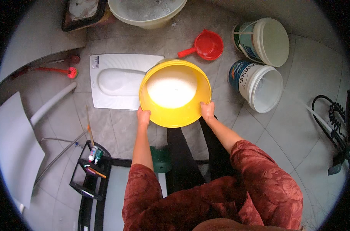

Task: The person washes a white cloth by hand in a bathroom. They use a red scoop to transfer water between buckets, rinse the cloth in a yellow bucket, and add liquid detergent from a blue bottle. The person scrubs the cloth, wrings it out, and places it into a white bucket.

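Both my hands grip the rim of a yellow bucket [176, 118], one at either side. My left hand [143, 116] has its thumb over the near left rim, and my right hand [207, 109] clasps the near right. The bucket is tilted, its mouth facing me, and the inside looks bright white and washed out, so its contents are hard to tell. Behind it lies a white ceramic squat toilet pan [117, 82] set in the tiled floor; the bucket hides its right end. Beyond the bucket rests a red plastic dipper [208, 45] with its handle pointing left.
Two white plastic buckets, one at the upper right [274, 42] and one below it [266, 89], stand on the grey tiles. A large pale tub [147, 21] is at the top. Left are a red toilet brush [72, 72], a white pipe [53, 102] and a black rack [89, 173].
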`<action>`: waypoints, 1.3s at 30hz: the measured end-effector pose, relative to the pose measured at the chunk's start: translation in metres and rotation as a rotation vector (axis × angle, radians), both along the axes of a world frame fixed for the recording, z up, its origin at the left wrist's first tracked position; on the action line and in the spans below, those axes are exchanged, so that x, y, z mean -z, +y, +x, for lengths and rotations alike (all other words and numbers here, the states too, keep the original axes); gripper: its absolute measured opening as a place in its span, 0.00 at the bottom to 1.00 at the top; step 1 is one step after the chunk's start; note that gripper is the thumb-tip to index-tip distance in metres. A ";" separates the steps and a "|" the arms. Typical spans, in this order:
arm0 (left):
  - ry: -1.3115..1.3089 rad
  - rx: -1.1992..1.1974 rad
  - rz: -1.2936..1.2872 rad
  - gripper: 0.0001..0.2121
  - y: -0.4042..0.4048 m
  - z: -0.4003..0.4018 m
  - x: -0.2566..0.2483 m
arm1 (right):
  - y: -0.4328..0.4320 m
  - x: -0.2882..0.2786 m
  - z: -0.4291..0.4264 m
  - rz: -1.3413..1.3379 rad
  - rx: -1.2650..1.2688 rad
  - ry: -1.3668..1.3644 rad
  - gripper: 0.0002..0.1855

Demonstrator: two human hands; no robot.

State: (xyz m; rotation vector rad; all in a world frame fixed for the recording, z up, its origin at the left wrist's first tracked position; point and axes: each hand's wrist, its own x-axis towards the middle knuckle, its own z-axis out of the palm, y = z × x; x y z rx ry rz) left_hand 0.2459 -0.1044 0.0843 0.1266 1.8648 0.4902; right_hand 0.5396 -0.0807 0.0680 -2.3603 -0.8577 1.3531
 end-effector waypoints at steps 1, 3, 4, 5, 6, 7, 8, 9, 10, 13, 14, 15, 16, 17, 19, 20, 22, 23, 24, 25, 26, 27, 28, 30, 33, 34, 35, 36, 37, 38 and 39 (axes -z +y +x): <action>0.005 -0.014 0.024 0.23 0.002 0.002 -0.002 | -0.003 0.003 0.002 0.014 0.018 0.020 0.14; 0.014 -0.040 0.066 0.19 0.004 0.006 -0.005 | -0.007 0.012 0.007 0.029 0.032 0.051 0.10; -0.003 -0.038 0.072 0.20 0.004 0.006 -0.005 | -0.011 0.016 0.010 0.039 0.053 0.090 0.10; -0.020 -0.034 0.076 0.20 0.005 0.005 -0.005 | -0.013 0.020 0.014 0.049 0.075 0.130 0.10; -0.035 -0.032 0.074 0.20 0.004 0.002 -0.006 | -0.015 0.019 0.015 0.028 0.044 0.130 0.11; -0.063 -0.020 0.063 0.20 0.003 0.000 -0.008 | -0.015 0.017 0.017 0.007 0.015 0.130 0.11; -0.090 -0.005 0.053 0.20 0.002 -0.002 -0.010 | -0.015 0.016 0.019 -0.013 -0.012 0.131 0.12; -0.115 0.009 0.053 0.20 0.005 -0.006 -0.010 | -0.007 0.010 0.017 -0.017 0.013 0.189 0.12; -0.122 0.012 0.057 0.20 0.005 -0.010 -0.011 | 0.004 -0.003 0.013 -0.026 0.036 0.253 0.12; -0.177 0.028 0.058 0.20 0.014 -0.002 -0.025 | 0.029 -0.019 0.019 -0.047 0.043 0.246 0.10; -0.216 0.034 0.051 0.19 0.027 0.004 -0.040 | 0.034 -0.008 0.039 -0.072 -0.139 0.127 0.08; -0.219 0.012 0.038 0.19 0.029 -0.001 -0.053 | 0.056 -0.037 0.021 -0.042 -0.194 0.177 0.07; -0.172 0.063 0.034 0.17 0.028 -0.003 -0.058 | 0.070 -0.049 0.018 -0.129 -0.198 0.215 0.08; -0.195 0.004 0.024 0.17 0.028 -0.002 -0.067 | 0.081 -0.056 0.020 -0.213 -0.201 0.252 0.09; -0.228 -0.084 0.013 0.17 0.022 0.004 -0.096 | 0.089 -0.069 0.016 -0.180 -0.200 0.237 0.09; -0.238 -0.085 -0.016 0.18 0.011 0.000 -0.096 | 0.092 -0.075 0.012 -0.166 -0.202 0.231 0.09; -0.232 -0.138 0.005 0.17 0.013 0.001 -0.131 | 0.098 -0.090 0.008 -0.195 -0.234 0.226 0.09; -0.210 -0.156 0.012 0.16 0.012 -0.002 -0.144 | 0.103 -0.096 0.005 -0.209 -0.257 0.230 0.10; -0.214 -0.178 0.022 0.15 0.015 0.002 -0.156 | 0.103 -0.096 0.012 -0.198 -0.310 0.236 0.10; -0.202 -0.207 0.024 0.15 0.014 0.000 -0.170 | 0.108 -0.100 0.004 -0.188 -0.326 0.236 0.10; -0.193 -0.236 0.027 0.15 0.015 -0.004 -0.180 | 0.114 -0.107 -0.003 -0.179 -0.341 0.234 0.10; -0.191 -0.265 0.034 0.14 0.012 -0.008 -0.191 | 0.116 -0.111 -0.010 -0.184 -0.360 0.237 0.10; -0.190 -0.294 0.042 0.14 0.011 -0.011 -0.200 | 0.121 -0.111 -0.015 -0.195 -0.420 0.256 0.11; -0.173 -0.363 0.042 0.13 0.014 -0.014 -0.215 | 0.133 -0.120 -0.030 -0.249 -0.418 0.289 0.11; -0.118 -0.425 0.065 0.13 0.019 -0.003 -0.230 | 0.160 -0.121 -0.040 -0.266 -0.570 0.290 0.14; -0.091 -0.443 0.067 0.13 0.025 0.001 -0.237 | 0.168 -0.115 -0.044 -0.217 -0.647 0.240 0.15; -0.064 -0.459 0.069 0.12 0.033 0.005 -0.242 | 0.178 -0.109 -0.048 -0.166 -0.720 0.189 0.16; -0.038 -0.477 0.069 0.12 0.042 0.009 -0.249 | 0.193 -0.102 -0.053 -0.159 -0.767 0.136 0.17; -0.024 -0.489 0.081 0.12 0.052 0.012 -0.254 | 0.205 -0.096 -0.061 -0.156 -0.814 0.089 0.18; 0.003 -0.512 0.089 0.12 0.061 0.014 -0.259 | 0.220 -0.108 -0.073 -0.177 -0.771 0.099 0.18; 0.027 -0.530 0.107 0.12 0.071 0.013 -0.265 | 0.238 -0.123 -0.084 -0.190 -0.725 0.104 0.18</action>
